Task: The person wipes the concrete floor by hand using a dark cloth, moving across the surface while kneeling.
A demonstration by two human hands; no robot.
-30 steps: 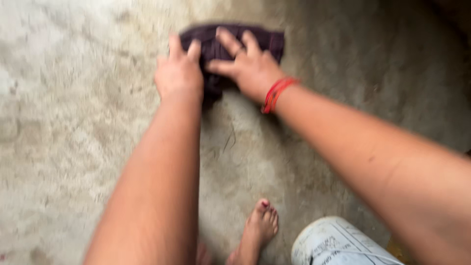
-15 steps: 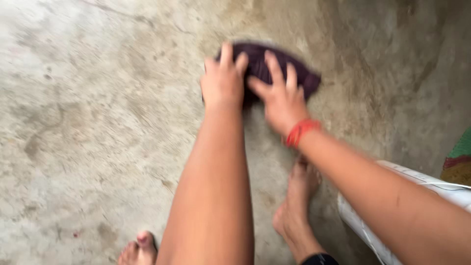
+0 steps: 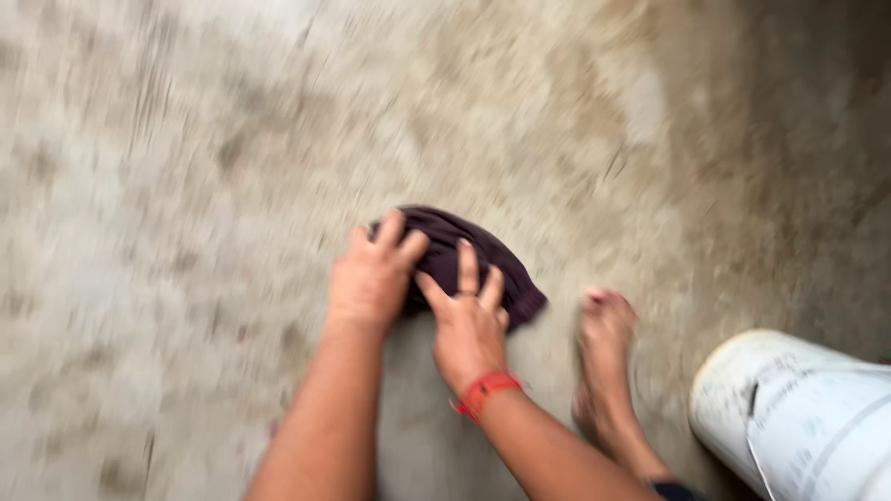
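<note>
1. Though motion blur softens the whole head view, the main layout reads clearly: a dark purple, bunched-up cloth (image 3: 464, 260) lies on a rough grey-brown concrete floor (image 3: 186, 186), a little left of the frame's middle.
2. The left hand (image 3: 371, 278) lies palm-down on the cloth's left part, fingers loosely spread and pointing away from the person, fingertips over the fabric's upper left edge. It presses flat; nothing is pinched that can be made out.
3. The right hand (image 3: 469, 320) lies just beside the left, almost touching it, palm-down on the cloth's near edge. Its fingers are spread, with the thumb angled toward the left hand. A ring shows faintly on one finger. Flat pressing contact again; whether any fabric is gathered under the palm cannot be told through the blur.
4. A red thread band (image 3: 484, 391) circles the right wrist.
5. The cloth shows past the right hand on its right side as a rounded lobe resting on the floor; its far edge curves above both sets of fingers.
6. Both forearms enter from the bottom edge, the left one nearly straight up the frame, the right one slanting in from the lower right.
7. A bare foot (image 3: 605, 357) stands on the floor just right of the cloth, near it but not touching, toes pointing up the frame.
8. A white cylindrical plastic container (image 3: 798, 417) with dark markings sits at the lower right corner, well apart from the cloth, beyond the foot.
</note>
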